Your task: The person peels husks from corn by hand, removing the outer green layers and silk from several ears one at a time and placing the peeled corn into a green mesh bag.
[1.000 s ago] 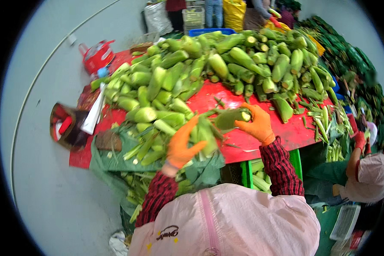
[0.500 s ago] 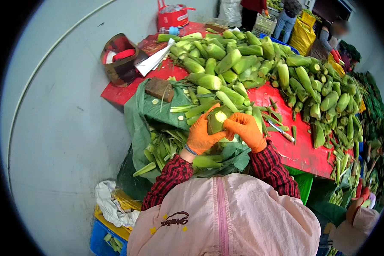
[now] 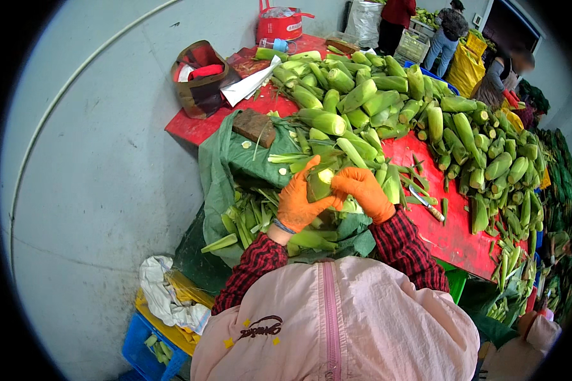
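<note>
Between my two orange-gloved hands is an ear of corn (image 3: 320,187) in green husk, its pale cut end facing up. My left hand (image 3: 297,202) wraps round its left side. On the right side of the cut end, my right hand (image 3: 366,192) pinches at the husk with bent fingers; the fingertips are partly hidden. Under my hands, stripped husk leaves (image 3: 246,219) lie on a green cloth (image 3: 211,184). A knife (image 3: 427,203) rests on the red table (image 3: 461,236) to the right of my right hand.
Heaps of unpeeled corn (image 3: 362,95) cover the far table and its right side. A brown block (image 3: 254,126) sits on the cloth, near an open bag (image 3: 200,82). A blue crate (image 3: 147,346) stands at lower left. Other people (image 3: 499,79) are at the far right.
The view has shifted, so the table and heaps appear slightly lower and further right. Both hands stay on the same ear of corn.
</note>
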`<action>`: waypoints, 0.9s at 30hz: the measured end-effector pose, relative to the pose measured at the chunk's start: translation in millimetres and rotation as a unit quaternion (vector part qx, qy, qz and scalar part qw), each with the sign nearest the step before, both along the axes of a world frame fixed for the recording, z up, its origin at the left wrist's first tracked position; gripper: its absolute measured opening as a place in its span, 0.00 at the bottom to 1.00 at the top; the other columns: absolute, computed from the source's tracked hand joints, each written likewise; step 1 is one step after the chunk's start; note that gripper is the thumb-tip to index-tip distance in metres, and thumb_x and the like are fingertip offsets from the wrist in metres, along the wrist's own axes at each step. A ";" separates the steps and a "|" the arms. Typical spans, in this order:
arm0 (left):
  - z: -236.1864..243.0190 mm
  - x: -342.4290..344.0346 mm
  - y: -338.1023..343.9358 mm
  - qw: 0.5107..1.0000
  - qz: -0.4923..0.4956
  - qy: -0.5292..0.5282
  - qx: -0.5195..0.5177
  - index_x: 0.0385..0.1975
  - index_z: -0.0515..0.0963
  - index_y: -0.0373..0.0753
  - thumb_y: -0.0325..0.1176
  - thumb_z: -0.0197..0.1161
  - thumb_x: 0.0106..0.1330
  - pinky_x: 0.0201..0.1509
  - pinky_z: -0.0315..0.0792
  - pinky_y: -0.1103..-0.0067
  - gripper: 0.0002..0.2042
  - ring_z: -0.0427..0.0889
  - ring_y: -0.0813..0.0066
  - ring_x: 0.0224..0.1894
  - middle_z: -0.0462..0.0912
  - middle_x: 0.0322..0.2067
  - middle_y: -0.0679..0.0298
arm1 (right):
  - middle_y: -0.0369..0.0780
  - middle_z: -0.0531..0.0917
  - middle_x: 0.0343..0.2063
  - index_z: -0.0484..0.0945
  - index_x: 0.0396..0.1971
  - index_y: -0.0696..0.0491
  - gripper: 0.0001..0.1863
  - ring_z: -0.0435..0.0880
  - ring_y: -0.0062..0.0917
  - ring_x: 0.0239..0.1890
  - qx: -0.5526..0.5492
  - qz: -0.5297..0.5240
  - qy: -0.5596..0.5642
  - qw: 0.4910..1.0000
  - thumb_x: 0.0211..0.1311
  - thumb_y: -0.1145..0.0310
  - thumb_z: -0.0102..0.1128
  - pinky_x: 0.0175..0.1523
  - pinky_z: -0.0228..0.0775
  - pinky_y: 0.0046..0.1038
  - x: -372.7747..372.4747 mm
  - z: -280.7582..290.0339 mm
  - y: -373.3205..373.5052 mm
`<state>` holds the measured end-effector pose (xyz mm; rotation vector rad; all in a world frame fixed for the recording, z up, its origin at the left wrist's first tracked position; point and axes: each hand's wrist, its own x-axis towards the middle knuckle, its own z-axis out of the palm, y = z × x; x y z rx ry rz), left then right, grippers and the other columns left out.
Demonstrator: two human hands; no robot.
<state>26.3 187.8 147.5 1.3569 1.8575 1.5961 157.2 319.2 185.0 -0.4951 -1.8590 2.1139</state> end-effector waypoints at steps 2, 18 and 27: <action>1.2 1.1 0.3 1.000 0.010 0.022 -0.007 0.65 0.62 0.40 0.44 0.76 0.46 0.58 0.70 0.71 0.44 0.77 0.58 0.55 0.77 0.53 0.54 | 0.43 0.82 0.20 0.77 0.27 0.62 0.10 0.82 0.26 0.19 -0.008 -0.002 -0.005 1.000 0.63 0.70 0.56 0.27 0.74 0.24 0.3 0.2 1.0; -9.6 5.6 11.8 0.998 0.011 0.066 0.016 0.66 0.61 0.39 0.43 0.75 0.48 0.59 0.70 0.72 0.44 0.76 0.61 0.56 0.75 0.55 0.55 | 0.43 0.82 0.20 0.76 0.27 0.62 0.10 0.82 0.27 0.19 -0.032 -0.033 0.003 0.999 0.63 0.70 0.56 0.29 0.75 0.25 8.5 -5.9 5.3; -5.9 3.3 14.1 1.000 -0.017 0.022 0.009 0.66 0.62 0.39 0.44 0.75 0.49 0.60 0.70 0.72 0.43 0.76 0.60 0.57 0.74 0.56 0.55 | 0.43 0.81 0.20 0.76 0.27 0.61 0.10 0.81 0.26 0.19 -0.084 -0.028 0.054 0.995 0.63 0.69 0.57 0.28 0.75 0.25 8.2 -17.7 8.4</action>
